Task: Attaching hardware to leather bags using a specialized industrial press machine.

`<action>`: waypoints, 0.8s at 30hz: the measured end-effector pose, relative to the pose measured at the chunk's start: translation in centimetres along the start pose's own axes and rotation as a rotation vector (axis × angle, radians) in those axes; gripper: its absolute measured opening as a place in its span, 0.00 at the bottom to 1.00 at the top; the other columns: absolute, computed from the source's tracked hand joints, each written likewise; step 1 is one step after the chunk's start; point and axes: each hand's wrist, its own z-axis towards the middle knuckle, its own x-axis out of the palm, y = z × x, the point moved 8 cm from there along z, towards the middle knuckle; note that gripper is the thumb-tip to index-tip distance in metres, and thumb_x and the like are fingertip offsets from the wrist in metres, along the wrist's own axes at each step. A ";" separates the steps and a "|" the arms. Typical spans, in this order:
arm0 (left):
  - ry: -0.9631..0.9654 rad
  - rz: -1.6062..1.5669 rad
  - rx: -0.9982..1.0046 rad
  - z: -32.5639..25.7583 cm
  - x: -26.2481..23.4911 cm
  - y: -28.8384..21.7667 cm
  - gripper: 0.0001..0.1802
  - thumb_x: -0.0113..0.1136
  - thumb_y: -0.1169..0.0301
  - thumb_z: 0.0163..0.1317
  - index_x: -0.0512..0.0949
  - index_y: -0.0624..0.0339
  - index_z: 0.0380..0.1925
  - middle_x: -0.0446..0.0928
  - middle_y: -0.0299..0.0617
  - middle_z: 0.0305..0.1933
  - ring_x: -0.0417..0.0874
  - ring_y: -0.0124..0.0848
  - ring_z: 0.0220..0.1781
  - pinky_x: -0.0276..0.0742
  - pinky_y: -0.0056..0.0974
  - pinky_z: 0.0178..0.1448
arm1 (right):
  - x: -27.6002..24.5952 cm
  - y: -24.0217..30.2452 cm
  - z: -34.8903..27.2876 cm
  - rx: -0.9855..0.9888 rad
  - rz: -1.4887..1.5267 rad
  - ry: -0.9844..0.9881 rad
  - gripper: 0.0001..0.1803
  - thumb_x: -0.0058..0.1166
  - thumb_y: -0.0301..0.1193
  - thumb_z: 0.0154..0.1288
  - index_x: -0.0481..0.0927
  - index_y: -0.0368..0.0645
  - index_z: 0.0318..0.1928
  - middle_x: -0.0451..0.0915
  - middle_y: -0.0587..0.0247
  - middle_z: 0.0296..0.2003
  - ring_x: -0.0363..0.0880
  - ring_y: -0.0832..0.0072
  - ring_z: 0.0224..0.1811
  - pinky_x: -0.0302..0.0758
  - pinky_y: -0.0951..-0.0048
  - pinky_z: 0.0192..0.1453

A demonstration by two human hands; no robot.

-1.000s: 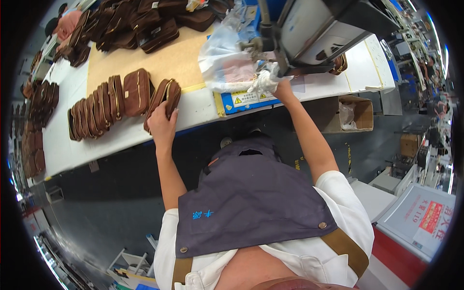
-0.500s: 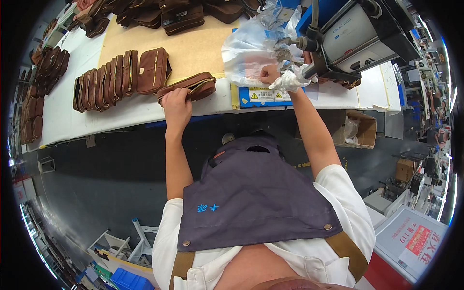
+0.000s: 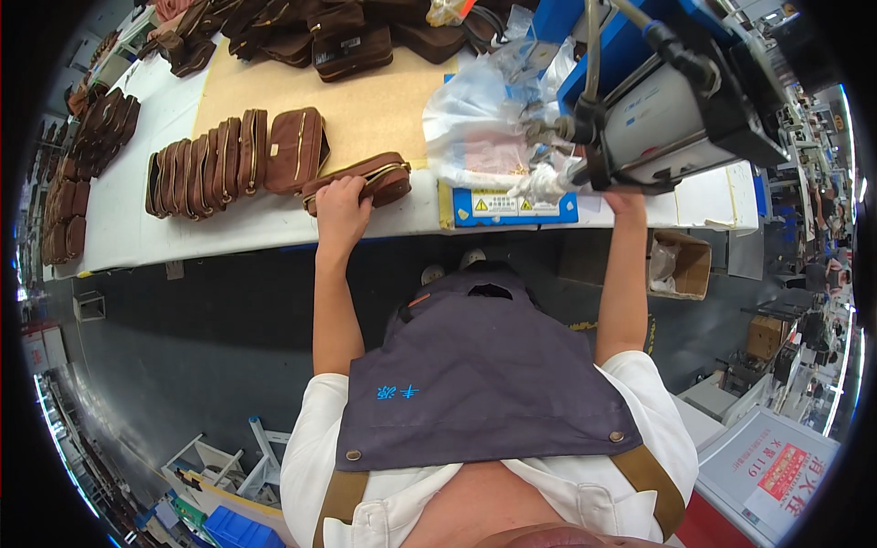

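My left hand (image 3: 343, 208) grips the near-left end of a brown zippered pouch (image 3: 388, 184) lying at the table's front edge. Its fingers curl over the top beside the open-looking zipper. My right hand (image 3: 627, 200) is at the table edge, to the right of the machine's blue base (image 3: 516, 217). The pneumatic press (image 3: 662, 105) covers its fingers, so what they touch is hidden. Left of the held pouch, another brown pouch (image 3: 295, 151) leans against a row of similar pouches (image 3: 206, 169) standing on edge.
Clear plastic sheeting (image 3: 475, 119) drapes around the press. More brown pouches (image 3: 352, 46) are heaped at the back, and others (image 3: 68, 219) stack at the far left. A cardboard box (image 3: 681, 265) with plastic inside sits below the table at right.
My right hand has moved right, from above the blue base to behind the press cylinder. My left hand stays on the same pouch. The whole view has shifted slightly.
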 end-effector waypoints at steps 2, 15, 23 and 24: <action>0.003 -0.008 0.007 0.6 0.2 -0.3 0.09 0.62 0.71 0.51 0.76 0.60 0.32 0.76 0.43 0.32 0.77 0.43 0.42 0.67 0.47 0.49 | 3.7 4.0 1.1 -0.022 -0.032 0.081 0.22 0.49 0.32 0.71 0.67 0.44 0.64 0.76 0.62 0.56 0.76 0.71 0.53 0.73 0.66 0.61; -0.150 -0.088 -0.030 4.9 0.7 0.3 0.08 0.60 0.77 0.48 0.73 0.63 0.30 0.75 0.53 0.32 0.76 0.53 0.39 0.69 0.53 0.44 | 32.3 23.7 -1.0 -0.618 -0.967 0.295 0.17 0.49 0.26 0.71 0.75 0.40 0.59 0.82 0.65 0.45 0.79 0.86 0.39 0.79 0.86 0.47; -0.149 -0.106 -0.147 3.6 0.9 1.1 0.11 0.59 0.78 0.47 0.73 0.63 0.33 0.73 0.49 0.35 0.74 0.51 0.42 0.68 0.50 0.49 | 42.6 21.4 1.5 -1.062 -1.411 0.458 0.10 0.57 0.25 0.66 0.84 0.41 0.47 0.83 0.66 0.38 0.79 0.85 0.36 0.78 0.84 0.42; -0.155 -0.103 -0.145 3.6 0.9 1.1 0.11 0.59 0.78 0.47 0.73 0.63 0.33 0.73 0.49 0.35 0.74 0.51 0.42 0.68 0.50 0.49 | 43.5 20.8 0.9 -1.196 -1.472 0.591 0.09 0.58 0.24 0.65 0.85 0.40 0.44 0.83 0.68 0.37 0.79 0.84 0.35 0.78 0.84 0.42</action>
